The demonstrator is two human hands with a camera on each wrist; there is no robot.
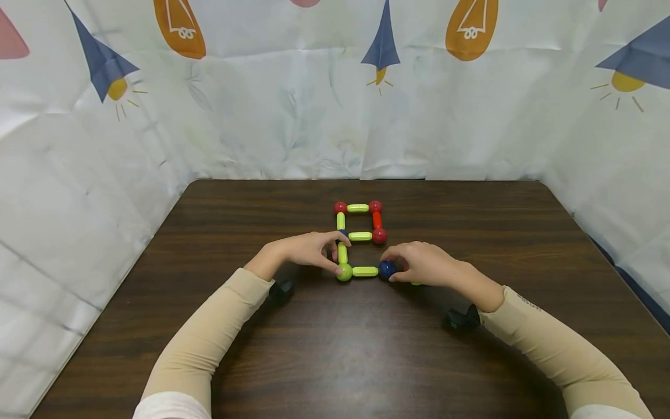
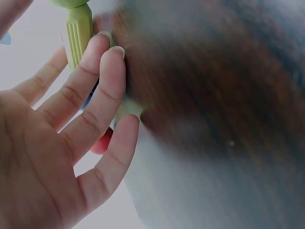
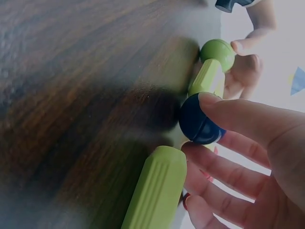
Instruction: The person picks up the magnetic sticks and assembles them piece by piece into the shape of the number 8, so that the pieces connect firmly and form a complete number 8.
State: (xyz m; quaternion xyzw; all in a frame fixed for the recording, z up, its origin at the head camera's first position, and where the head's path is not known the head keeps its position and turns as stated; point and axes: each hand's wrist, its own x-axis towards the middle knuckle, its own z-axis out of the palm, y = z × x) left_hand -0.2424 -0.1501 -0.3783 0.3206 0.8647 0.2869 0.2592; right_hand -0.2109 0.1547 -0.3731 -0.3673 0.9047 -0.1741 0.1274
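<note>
A flat frame of magnetic sticks and balls lies on the table: light-green sticks, one red stick, red balls and a green ball. My left hand holds its left side, thumb on the green ball and index finger over a mostly hidden dark blue ball. My right hand pinches another dark blue ball between thumb and fingers, at the end of the near green stick. Beside these fingers lies a separate-looking green stick, mostly covered in the head view.
The dark wooden table reaches back to a white printed cloth that hangs behind and at the sides. Dark wrist-camera mounts sit below both wrists, close to the tabletop.
</note>
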